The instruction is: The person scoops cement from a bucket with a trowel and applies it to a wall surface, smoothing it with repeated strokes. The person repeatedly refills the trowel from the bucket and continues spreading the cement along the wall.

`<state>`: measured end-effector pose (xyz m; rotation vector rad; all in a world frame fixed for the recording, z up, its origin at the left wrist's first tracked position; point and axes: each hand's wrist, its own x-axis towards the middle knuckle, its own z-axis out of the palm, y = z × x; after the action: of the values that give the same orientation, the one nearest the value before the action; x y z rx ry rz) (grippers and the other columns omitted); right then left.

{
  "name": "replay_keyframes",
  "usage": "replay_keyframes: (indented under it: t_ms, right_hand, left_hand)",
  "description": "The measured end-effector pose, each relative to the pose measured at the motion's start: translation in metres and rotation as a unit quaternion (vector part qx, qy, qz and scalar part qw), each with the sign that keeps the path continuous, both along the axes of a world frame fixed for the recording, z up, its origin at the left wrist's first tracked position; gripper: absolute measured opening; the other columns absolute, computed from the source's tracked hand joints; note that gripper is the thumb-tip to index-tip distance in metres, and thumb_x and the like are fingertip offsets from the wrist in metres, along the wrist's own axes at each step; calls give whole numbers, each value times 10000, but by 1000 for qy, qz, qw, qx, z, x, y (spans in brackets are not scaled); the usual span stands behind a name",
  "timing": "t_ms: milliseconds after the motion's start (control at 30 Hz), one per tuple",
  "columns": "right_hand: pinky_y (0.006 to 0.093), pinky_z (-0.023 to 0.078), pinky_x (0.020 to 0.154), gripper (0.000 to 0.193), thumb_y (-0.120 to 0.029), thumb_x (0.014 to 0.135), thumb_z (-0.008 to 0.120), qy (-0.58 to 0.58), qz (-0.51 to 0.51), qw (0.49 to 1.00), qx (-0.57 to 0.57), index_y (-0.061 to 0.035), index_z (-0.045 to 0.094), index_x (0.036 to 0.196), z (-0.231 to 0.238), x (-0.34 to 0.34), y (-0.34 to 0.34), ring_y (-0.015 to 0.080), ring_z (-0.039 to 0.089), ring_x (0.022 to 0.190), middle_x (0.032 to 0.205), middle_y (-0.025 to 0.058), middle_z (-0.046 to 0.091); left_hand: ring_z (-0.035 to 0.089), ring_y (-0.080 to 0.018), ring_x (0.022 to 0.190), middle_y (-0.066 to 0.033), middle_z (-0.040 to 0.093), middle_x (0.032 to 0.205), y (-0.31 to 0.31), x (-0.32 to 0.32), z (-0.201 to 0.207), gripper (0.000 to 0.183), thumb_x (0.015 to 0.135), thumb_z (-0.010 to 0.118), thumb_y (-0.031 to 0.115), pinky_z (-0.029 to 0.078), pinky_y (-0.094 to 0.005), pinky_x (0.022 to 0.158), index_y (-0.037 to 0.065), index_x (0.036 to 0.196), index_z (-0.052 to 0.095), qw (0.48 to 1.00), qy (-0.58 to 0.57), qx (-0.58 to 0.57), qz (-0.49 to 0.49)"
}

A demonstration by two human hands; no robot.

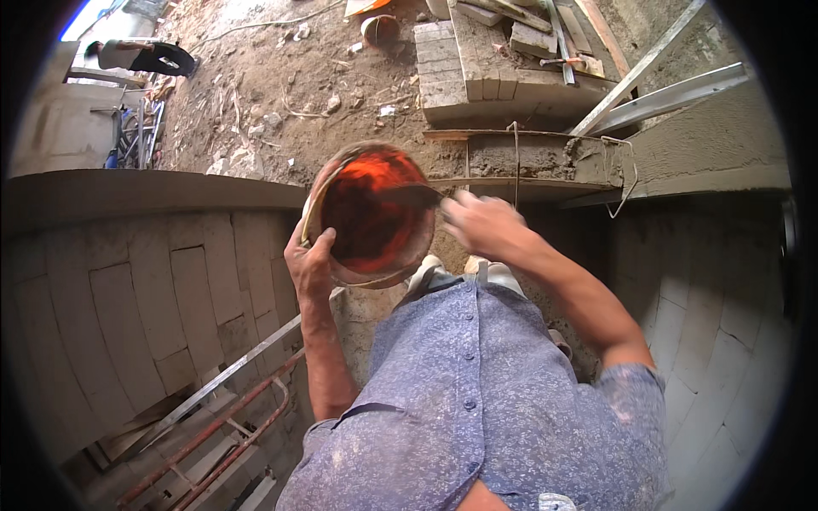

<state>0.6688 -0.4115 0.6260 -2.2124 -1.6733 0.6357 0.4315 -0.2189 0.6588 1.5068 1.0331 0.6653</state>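
Observation:
An orange-red bucket (375, 277), its rim crusted with dried mortar, is tilted so that its mouth faces me. My left hand (310, 266) grips it at the left side, thumb over the rim and fingers out of sight behind the wall. Closed around the handle of a dark trowel (412, 196) is my right hand (484, 225), slightly blurred, just right of the bucket. The trowel's blade reaches inside over the rim. Deep shadow hides how much the bucket holds.
Block walls (145, 298) flank me on both sides. Below left, a rusty red metal frame (230, 426) stands beside a pale bar. Ahead lie rubble-strewn dirt (256, 102), stacked blocks (439, 64), a bent wire (516, 162) and another bucket (380, 31). A person (141, 58) is far left.

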Motion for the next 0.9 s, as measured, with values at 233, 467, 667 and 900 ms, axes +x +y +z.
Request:
replay_keyframes:
  t_ms: [233, 467, 667, 900]
  right_hand:
    - [440, 600, 821, 244, -205, 878, 676, -14, -10, 977, -211, -28, 733, 1035, 28, -59, 69, 322, 731, 967, 1069, 148, 736]
    - [421, 515, 878, 301, -275, 995, 508, 166, 64, 968, 179, -25, 638, 1101, -18, -5, -25, 287, 647, 953, 1080, 206, 665]
    - [333, 498, 519, 345, -336, 1017, 477, 379, -47, 918, -107, -47, 648, 1097, 0, -93, -21, 175, 594, 587, 739, 74, 623]
    - [330, 464, 477, 348, -343, 1011, 520, 547, -181, 817, -34, -18, 632, 1062, 44, -127, -17, 139, 568, 530, 710, 49, 597]
  left_hand:
    - [474, -28, 701, 51, 594, 844, 13, -5, 32, 386, 816, 649, -36, 429, -191, 641, -17, 1198, 693, 986, -28, 138, -89]
    - [661, -110, 779, -102, 720, 884, 1, 23, 53, 378, 782, 697, -11, 527, -259, 729, 32, 1158, 717, 930, -6, 264, -255]
    - [628, -81, 836, -22, 706, 977, -7, 22, 76, 413, 788, 708, -34, 505, -234, 748, 23, 1197, 702, 942, -15, 67, -329]
    - [635, -123, 942, -60, 684, 1071, 34, 22, 41, 392, 863, 714, 28, 503, -264, 838, -54, 1238, 634, 939, -159, -123, -280]
